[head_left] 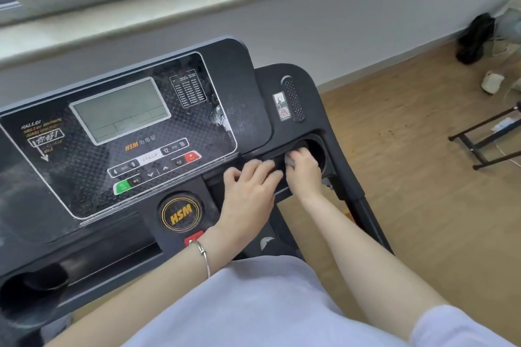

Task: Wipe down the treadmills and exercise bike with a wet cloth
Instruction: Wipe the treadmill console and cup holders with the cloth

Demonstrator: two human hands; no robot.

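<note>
Cloth [289,161] in right hand [306,170], inside cupholder [320,149].

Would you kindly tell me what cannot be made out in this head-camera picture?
Head view, cloth: mostly hidden under the right hand, inside the cup holder.
Head view, chart print on the treadmill console: too small to read.
Head view, dark object by the wall: blurred, unidentifiable.

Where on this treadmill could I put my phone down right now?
The left cup well and the long tray beside it, below the console, look bare. The right well is crowded: the right hand holds a white cloth inside it, and the left hand rests at its edge.
</note>
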